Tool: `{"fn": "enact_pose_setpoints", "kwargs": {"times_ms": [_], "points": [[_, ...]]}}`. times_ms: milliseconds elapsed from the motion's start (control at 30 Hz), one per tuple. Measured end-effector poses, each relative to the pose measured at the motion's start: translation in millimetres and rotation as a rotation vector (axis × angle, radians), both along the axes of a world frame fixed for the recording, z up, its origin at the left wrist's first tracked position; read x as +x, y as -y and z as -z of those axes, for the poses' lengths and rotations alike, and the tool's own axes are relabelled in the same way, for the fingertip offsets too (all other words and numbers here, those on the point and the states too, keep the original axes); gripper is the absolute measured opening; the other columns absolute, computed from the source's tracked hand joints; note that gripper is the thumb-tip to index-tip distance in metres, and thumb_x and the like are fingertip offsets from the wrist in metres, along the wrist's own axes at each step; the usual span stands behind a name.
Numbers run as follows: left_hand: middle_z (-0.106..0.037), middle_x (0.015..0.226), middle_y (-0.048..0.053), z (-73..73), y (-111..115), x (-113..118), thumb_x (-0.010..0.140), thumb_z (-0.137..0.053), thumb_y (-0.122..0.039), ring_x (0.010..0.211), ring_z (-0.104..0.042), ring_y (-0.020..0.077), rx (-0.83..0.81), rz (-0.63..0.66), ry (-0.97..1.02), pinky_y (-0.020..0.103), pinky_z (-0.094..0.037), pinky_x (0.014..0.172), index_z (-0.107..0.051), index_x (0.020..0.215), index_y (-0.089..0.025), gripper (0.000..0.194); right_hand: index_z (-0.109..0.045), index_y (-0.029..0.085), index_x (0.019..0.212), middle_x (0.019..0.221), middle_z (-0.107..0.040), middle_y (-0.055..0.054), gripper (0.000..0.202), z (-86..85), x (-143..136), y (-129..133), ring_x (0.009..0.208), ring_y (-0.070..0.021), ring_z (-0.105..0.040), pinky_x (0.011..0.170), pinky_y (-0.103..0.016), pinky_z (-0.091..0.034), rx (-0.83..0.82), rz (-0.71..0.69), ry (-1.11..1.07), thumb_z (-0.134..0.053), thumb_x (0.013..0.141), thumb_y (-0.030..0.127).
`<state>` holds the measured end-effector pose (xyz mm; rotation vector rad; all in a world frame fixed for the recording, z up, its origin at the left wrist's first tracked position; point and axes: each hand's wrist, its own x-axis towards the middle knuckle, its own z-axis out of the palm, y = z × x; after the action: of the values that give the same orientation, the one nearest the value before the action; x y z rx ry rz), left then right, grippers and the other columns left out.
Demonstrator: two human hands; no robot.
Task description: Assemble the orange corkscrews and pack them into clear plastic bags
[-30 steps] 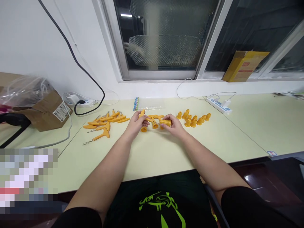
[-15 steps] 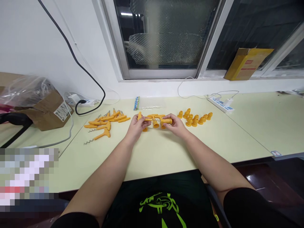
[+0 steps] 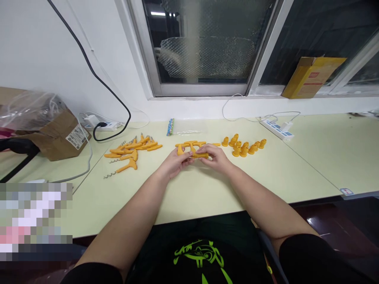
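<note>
Yellow shows between our hands: our left hand (image 3: 174,162) grasps a corkscrew (image 3: 180,150) by its handle, and our right hand (image 3: 217,158) pinches a cap (image 3: 201,155) beside it, though we cannot tell how far the two join. Both hands are over the table (image 3: 189,197), with more yellow pieces (image 3: 191,143) just beyond them. To our left lies a pile of corkscrews (image 3: 134,147); to our right, a cluster of upright caps (image 3: 244,149).
</note>
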<state>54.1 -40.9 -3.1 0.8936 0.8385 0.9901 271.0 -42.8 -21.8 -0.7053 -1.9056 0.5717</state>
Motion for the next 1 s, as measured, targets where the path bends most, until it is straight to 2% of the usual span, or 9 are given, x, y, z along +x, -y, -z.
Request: {"fn": "enact_pose_setpoints", "kwargs": {"times_ms": [167, 267, 367, 467, 567, 667, 800, 933, 1000], "points": [[-0.075, 0.093, 0.003, 1.5, 9, 5, 0.07, -0.093, -0.026, 0.085, -0.075, 0.0188, 0.364, -0.045, -0.111, 0.036, -0.06, 0.087, -0.039, 0.094, -0.022, 0.059, -0.069, 0.021, 0.105, 0.085, -0.072, -0.004, 0.035, -0.7, -5, 4, 0.069, -0.0178, -0.069, 0.069, -0.035, -0.06, -0.542, -0.038, -0.183, -0.074, 0.086, 0.049], [-0.077, 0.1, 0.008, 1.1, 12, 8, 0.073, -0.091, -0.031, 0.092, -0.075, 0.0222, 0.508, -0.032, -0.161, 0.04, -0.057, 0.091, -0.036, 0.089, -0.023, 0.058, -0.063, 0.019, 0.088, 0.067, -0.066, -0.001, 0.04, -4.0, -7, 3, 0.049, -0.0128, -0.058, 0.049, -0.027, -0.052, -0.805, -0.092, -0.238, -0.071, 0.085, 0.058], [-0.077, 0.096, 0.007, 2.0, 11, 7, 0.072, -0.091, -0.032, 0.091, -0.074, 0.0215, 0.551, -0.025, -0.178, 0.037, -0.056, 0.088, -0.037, 0.088, -0.023, 0.057, -0.059, 0.02, 0.086, 0.059, -0.061, 0.001, 0.041, -7.3, -7, 3, 0.041, -0.0108, -0.049, 0.039, -0.024, -0.041, -1.01, -0.119, -0.273, -0.066, 0.086, 0.06], [-0.073, 0.084, 0.002, 3.7, 7, 6, 0.071, -0.091, -0.032, 0.079, -0.07, 0.0166, 0.539, -0.049, -0.202, 0.032, -0.055, 0.081, -0.038, 0.088, -0.023, 0.057, -0.058, 0.021, 0.096, 0.068, -0.063, 0.001, 0.038, -6.9, -7, 4, 0.048, -0.0126, -0.053, 0.043, -0.025, -0.045, -0.983, -0.131, -0.259, -0.064, 0.088, 0.058], [-0.069, 0.079, -0.002, 5.2, 1, 5, 0.068, -0.093, -0.034, 0.072, -0.068, 0.014, 0.425, -0.117, -0.153, 0.029, -0.055, 0.077, -0.038, 0.09, -0.023, 0.06, -0.058, 0.023, 0.106, 0.099, -0.067, -0.002, 0.039, -2.7, -6, 4, 0.076, -0.0142, -0.064, 0.065, -0.027, -0.055, -0.611, -0.031, -0.249, -0.078, 0.08, 0.045], [-0.069, 0.082, -0.002, 5.1, -3, 3, 0.066, -0.093, -0.036, 0.071, -0.068, 0.0135, 0.3, -0.125, -0.085, 0.03, -0.056, 0.078, -0.037, 0.092, -0.023, 0.063, -0.063, 0.023, 0.109, 0.099, -0.066, -0.002, 0.039, 1.2, -6, 1, 0.083, -0.0151, -0.063, 0.076, -0.029, -0.055, -0.443, 0.02, -0.222, -0.08, 0.078, 0.039], [-0.072, 0.087, 0.001, 1.9, 0, 3, 0.067, -0.093, -0.035, 0.078, -0.07, 0.015, 0.414, -0.097, -0.133, 0.031, -0.055, 0.083, -0.037, 0.089, -0.023, 0.061, -0.063, 0.021, 0.098, 0.076, -0.064, 0.001, 0.034, -0.6, -8, -3, 0.065, -0.014, -0.061, 0.063, -0.028, -0.055, -0.733, -0.051, -0.326, -0.077, 0.078, 0.044], [-0.074, 0.099, 0.007, -0.6, 6, 6, 0.064, -0.094, -0.034, 0.097, -0.071, 0.0217, 0.519, -0.028, -0.188, 0.034, -0.054, 0.09, -0.04, 0.085, -0.022, 0.059, -0.057, 0.02, 0.082, 0.058, -0.059, 0.001, 0.029, -7.0, -7, -1, 0.041, -0.0098, -0.046, 0.036, -0.021, -0.034, -1.069, -0.06, -0.346, -0.066, 0.083, 0.048], [-0.074, 0.096, 0.007, -1.1, 6, 8, 0.063, -0.094, -0.035, 0.096, -0.072, 0.0234, 0.513, -0.021, -0.203, 0.035, -0.054, 0.089, -0.041, 0.086, -0.022, 0.059, -0.056, 0.021, 0.083, 0.054, -0.056, 0.002, 0.03, -8.2, -7, 1, 0.038, -0.0103, -0.044, 0.034, -0.021, -0.031, -1.094, -0.054, -0.304, -0.061, 0.085, 0.05]]}}
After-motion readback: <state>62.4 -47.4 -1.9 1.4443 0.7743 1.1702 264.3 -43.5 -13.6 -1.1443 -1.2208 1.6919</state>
